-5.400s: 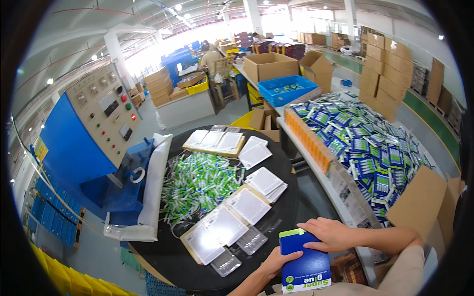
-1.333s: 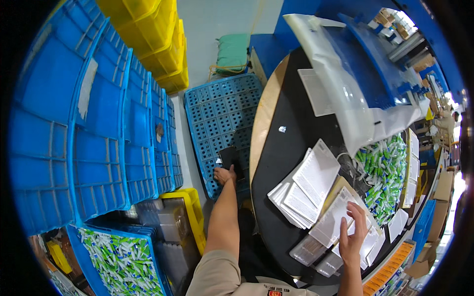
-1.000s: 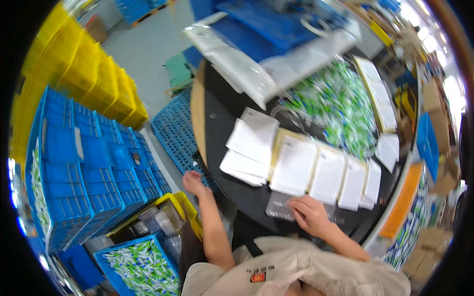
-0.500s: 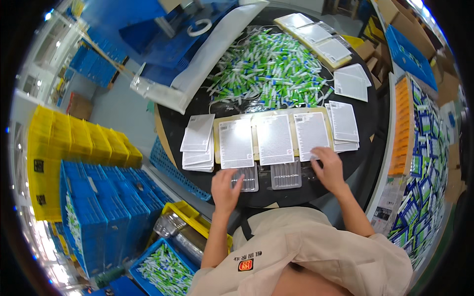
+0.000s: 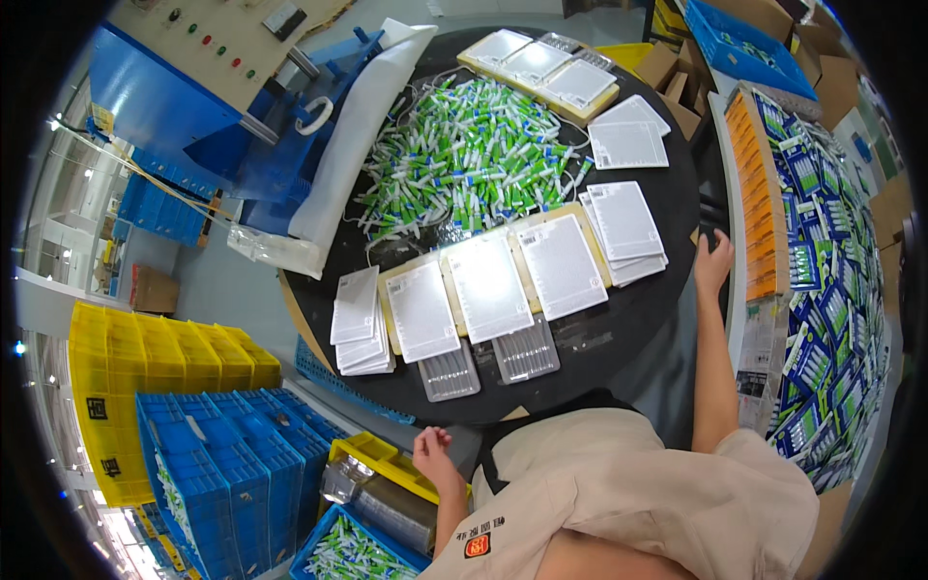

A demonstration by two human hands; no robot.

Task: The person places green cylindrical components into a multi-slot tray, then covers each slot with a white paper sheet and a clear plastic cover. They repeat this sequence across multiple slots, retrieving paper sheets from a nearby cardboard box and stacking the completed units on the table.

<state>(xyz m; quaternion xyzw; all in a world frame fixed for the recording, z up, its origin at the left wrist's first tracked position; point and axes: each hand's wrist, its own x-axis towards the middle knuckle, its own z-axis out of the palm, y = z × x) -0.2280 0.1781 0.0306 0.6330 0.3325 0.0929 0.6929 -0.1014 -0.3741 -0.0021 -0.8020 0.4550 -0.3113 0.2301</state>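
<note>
- The left hand [image 5: 432,447] is held off the front of the table [image 5: 633,324], beside the yellow box [image 5: 365,445]; its fingers are half curled, and how wide they are parted cannot be told.
- The right hand [image 5: 713,256] is seen at the table's right edge, between table and bench [image 5: 727,333], its bare fingers bent and moderately spread.
- Three white cards [image 5: 488,285] are laid side by side on the near tray [image 5: 525,271], well apart from both hands.
- Two clear blisters [image 5: 527,353] are partly covered by the cards' lower ends.
- The tray is flanked by card stacks, one at the left [image 5: 353,309] and one at the right [image 5: 626,222].
- Behind it, green-and-white tubes [image 5: 469,155] are heaped.
- More cards are set on the far tray [image 5: 601,104].
- Finished-looking blue packs [image 5: 822,290] are piled on the bench, behind an orange divider [image 5: 754,184].
</note>
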